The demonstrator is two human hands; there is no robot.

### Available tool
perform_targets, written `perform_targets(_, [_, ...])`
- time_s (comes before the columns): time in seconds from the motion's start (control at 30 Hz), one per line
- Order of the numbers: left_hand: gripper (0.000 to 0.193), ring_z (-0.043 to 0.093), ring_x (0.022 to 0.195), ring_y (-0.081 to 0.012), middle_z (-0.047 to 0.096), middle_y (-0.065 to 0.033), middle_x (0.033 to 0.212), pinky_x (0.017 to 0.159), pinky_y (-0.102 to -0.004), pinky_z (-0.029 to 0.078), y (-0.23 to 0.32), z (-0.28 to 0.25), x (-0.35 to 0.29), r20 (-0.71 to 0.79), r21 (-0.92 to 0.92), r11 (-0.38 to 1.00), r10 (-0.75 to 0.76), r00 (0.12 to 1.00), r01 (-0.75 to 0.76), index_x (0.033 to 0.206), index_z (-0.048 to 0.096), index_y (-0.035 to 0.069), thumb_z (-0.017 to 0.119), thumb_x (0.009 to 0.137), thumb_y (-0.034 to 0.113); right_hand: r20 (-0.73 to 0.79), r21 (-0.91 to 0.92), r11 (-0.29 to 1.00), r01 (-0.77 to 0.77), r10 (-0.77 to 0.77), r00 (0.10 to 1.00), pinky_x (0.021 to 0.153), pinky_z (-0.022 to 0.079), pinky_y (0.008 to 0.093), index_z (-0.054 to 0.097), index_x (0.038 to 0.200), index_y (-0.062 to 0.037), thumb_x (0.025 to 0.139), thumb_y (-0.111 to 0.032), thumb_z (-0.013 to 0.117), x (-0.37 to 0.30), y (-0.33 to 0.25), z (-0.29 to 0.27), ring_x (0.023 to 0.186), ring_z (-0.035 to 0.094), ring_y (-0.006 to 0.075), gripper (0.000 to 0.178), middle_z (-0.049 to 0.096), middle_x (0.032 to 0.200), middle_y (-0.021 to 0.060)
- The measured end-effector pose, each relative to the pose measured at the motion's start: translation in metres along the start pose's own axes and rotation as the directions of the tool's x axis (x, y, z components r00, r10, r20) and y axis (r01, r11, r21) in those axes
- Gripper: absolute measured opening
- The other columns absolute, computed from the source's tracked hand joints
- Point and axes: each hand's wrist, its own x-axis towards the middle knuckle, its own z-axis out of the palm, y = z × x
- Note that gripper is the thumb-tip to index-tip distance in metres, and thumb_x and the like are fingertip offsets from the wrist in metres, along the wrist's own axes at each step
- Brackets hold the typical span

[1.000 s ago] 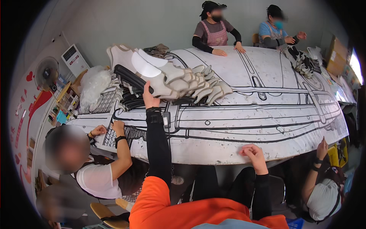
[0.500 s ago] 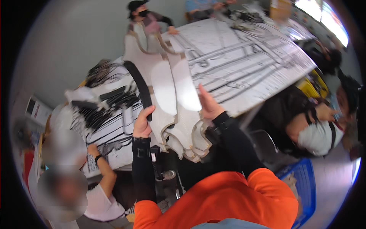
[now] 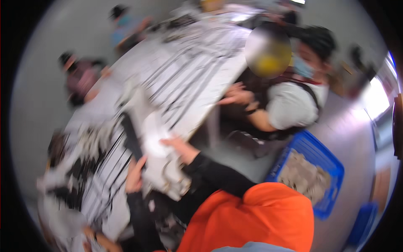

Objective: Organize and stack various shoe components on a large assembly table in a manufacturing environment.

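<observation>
Between my two hands is a stack of white curved panels (image 3: 155, 128), with shaped notches at the near end, held tilted over the near edge of the table. My left hand (image 3: 134, 174) grips the stack's left side. Beside its fingers a black curved strip (image 3: 132, 136) runs along the stack's edge. My right hand (image 3: 182, 148) presses on the right side, fingers lying against the white face. The picture is smeared by motion, so the number of panels and the exact finger contact are unclear.
Long dark strips lie across the white table (image 3: 126, 63); black pieces (image 3: 79, 174) are heaped at its left. A blue basket (image 3: 338, 180) with greyish pieces stands on the floor at right. A white-sleeved co-worker (image 3: 294, 105) sits near the table's right edge; others are around the table.
My view has swung to the right, bringing the blue basket and the white-sleeved co-worker further in. Both hands keep the panels, which now appear further left and smaller in the picture.
</observation>
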Motion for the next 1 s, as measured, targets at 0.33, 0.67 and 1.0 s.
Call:
perform_targets(0.33, [0.062,0.054,0.125,-0.0215,0.055,-0.0091,0.139,0.107,-0.0349,0.040,-0.026,-0.050,0.015,0.044,-0.120,0.990,0.083,0.996,-0.077,0.144,0.045,0.004,0.043,0.102,0.051,0.115,0.035,0.970,-0.242,0.237,0.965,0.110,0.034,0.0326,0.030,0.150,-0.0039,0.082,-0.026,0.080,0.011,-0.015,-0.009,0.131,0.043,0.0190,0.088,0.048,0.141,0.0113])
perform_targets(0.67, [0.058,0.059,0.118,-0.0211,0.061,-0.0089,0.129,0.100,-0.0329,0.046,-0.021,-0.053,0.040,-0.223,0.129,0.975,0.205,0.953,-0.179,0.136,0.052,0.003,0.050,0.099,0.048,0.116,0.240,0.931,-0.274,0.253,0.961,0.103,0.042,0.0298,0.030,0.149,-0.0009,0.090,-0.035,0.073,0.011,-0.018,0.005,0.123,0.052,0.0176,0.081,0.051,0.139,0.0116])
perform_targets(1.0, [0.074,0.046,0.129,-0.0236,0.045,-0.0128,0.144,0.109,-0.0311,0.034,-0.006,-0.037,0.029,-0.044,0.286,0.953,0.116,0.992,-0.099,0.151,0.029,-0.001,0.065,0.089,0.017,0.043,0.134,0.972,-0.192,0.188,0.981,0.101,0.043,0.0308,0.036,0.144,-0.0001,0.086,-0.027,0.077,0.014,0.005,0.002,0.119,0.053,0.0186,0.076,0.055,0.131,0.0126])
